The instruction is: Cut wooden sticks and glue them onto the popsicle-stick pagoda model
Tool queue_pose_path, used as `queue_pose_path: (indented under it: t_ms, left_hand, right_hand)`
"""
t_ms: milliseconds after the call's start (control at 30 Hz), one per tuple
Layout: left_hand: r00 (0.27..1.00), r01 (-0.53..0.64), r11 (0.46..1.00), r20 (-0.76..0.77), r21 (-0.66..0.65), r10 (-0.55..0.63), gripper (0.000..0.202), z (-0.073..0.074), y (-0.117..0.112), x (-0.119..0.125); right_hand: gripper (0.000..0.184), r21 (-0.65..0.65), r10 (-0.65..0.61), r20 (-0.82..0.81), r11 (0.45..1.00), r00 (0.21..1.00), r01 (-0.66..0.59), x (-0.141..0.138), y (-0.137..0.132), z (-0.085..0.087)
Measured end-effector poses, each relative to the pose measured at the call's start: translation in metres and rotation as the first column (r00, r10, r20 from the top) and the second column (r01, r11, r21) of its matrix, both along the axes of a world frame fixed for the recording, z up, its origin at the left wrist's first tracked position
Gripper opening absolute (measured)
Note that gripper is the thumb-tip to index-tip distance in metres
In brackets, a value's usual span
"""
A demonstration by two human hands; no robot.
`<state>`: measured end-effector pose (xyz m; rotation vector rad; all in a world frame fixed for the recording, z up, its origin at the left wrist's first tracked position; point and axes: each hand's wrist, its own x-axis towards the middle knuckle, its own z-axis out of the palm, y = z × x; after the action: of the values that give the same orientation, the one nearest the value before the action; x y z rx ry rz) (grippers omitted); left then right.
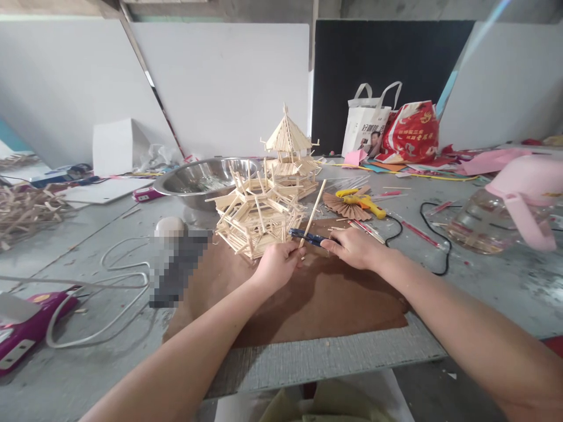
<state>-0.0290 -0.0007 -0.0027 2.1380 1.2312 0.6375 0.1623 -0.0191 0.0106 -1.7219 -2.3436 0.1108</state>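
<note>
My left hand (pixel 277 264) is closed around the lower end of a thin wooden stick (pixel 314 208) that slants up to the right. My right hand (pixel 352 247) grips dark blue-handled cutters (pixel 308 236), whose jaws reach left to the stick's lower end. Just behind both hands stands a part-built model of wooden sticks (pixel 255 214) on a brown board (pixel 308 305). A finished stick pagoda (pixel 290 155) stands farther back.
A steel bowl (pixel 197 179) sits behind the model. A yellow glue gun (pixel 363 202) with a black cable and a small paper fan (pixel 347 206) lie to the right. A clear jug with a pink lid (pixel 505 211), bags (pixel 396 132), a stick pile (pixel 26 208) and white cable (pixel 109 293) surround the board.
</note>
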Motion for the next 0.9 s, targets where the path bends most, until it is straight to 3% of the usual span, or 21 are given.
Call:
queue_pose_path:
  t_ms: [367, 500, 667, 800, 900]
  left_hand:
    - [0.999, -0.021, 0.999, 0.038, -0.031, 0.022, 0.031, 0.004, -0.001, 0.0]
    - [0.997, 0.021, 0.998, 0.076, -0.064, -0.016, 0.031, 0.005, 0.0, 0.0]
    - [0.984, 0.055, 0.976, 0.179, -0.21, -0.017, 0.032, -0.003, 0.006, 0.0]
    - [0.916, 0.118, 0.908, 0.397, -0.402, 0.057, 0.031, -0.005, 0.008, 0.0]
    - [0.892, 0.138, 0.872, 0.442, -0.47, 0.097, 0.034, -0.006, 0.007, 0.0]
  right_hand:
    - [0.06, 0.013, -0.071, 0.034, 0.997, 0.997, 0.071, -0.003, -0.001, 0.0]
    - [0.069, 0.014, -0.151, 0.063, 0.989, 0.987, 0.15, 0.005, 0.002, 0.002]
    - [0.073, -0.006, -0.281, 0.148, 0.959, 0.948, 0.285, 0.017, 0.01, -0.001]
    - [0.074, 0.031, -0.327, 0.186, 0.944, 0.926, 0.327, 0.019, 0.016, -0.006]
    - [0.074, 0.084, -0.348, 0.165, 0.937, 0.923, 0.338, 0.022, 0.017, -0.007]
